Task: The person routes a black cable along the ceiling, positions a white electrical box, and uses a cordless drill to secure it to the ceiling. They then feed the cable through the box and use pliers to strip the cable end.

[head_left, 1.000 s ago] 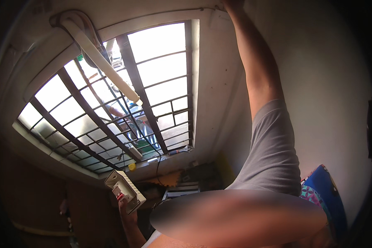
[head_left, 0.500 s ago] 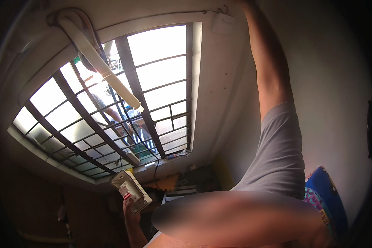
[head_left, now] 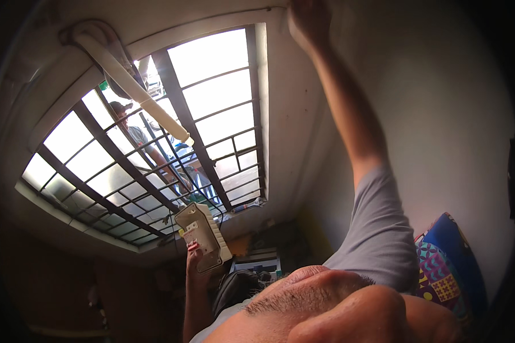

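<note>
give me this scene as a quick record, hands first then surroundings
left hand: holding a cream ribbed box, fingers at its red part
right hand: raised at the picture's top edge; blurred, grip unclear
window: barred, bright
across window view: pale tube
beyond bars: person wearing a dark cap
lower right: blue, patterned cushion-like item

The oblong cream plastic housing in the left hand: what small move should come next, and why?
Perhaps lower the right hand to steady the right edge of the oblong cream plastic housing: only the left hand holds it, with no hand on that edge, while the right hand is raised near the picture's top, its contact unclear.
</note>
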Demonstrator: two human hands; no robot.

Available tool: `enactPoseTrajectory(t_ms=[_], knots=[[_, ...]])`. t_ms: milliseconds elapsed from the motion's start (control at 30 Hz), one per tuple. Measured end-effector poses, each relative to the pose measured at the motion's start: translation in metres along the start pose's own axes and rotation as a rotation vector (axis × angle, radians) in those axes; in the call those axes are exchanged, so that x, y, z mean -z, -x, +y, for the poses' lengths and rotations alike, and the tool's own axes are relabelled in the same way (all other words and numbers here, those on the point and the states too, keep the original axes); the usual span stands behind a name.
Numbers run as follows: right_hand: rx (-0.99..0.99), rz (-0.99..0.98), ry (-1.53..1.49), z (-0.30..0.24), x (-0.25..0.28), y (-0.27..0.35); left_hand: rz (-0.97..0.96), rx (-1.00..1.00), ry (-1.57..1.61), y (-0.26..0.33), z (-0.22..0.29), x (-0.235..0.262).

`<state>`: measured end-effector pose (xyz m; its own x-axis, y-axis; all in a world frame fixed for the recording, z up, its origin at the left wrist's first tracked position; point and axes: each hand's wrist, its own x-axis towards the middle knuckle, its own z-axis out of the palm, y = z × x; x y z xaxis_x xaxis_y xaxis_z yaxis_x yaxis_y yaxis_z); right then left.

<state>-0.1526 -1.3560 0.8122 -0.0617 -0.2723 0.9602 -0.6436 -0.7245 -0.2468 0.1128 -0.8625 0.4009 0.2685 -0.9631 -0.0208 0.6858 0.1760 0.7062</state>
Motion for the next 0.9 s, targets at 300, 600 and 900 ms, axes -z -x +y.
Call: enactPoseTrajectory(t_ms=[300,600,900], knots=[[-1.070,-0.941,-1.536,-0.207,0.134,0.473,0.008,-0.164,0.187,-0.036,-0.027,-0.070],[-1.151,-0.890,-1.083,-0.211,0.134,0.482,0.124,-0.116,0.276,-0.050,-0.049,-0.085],[-0.482,-0.666,-0.746,-0.221,0.140,0.461,0.105,-0.191,0.169,-0.046,-0.047,-0.100]])
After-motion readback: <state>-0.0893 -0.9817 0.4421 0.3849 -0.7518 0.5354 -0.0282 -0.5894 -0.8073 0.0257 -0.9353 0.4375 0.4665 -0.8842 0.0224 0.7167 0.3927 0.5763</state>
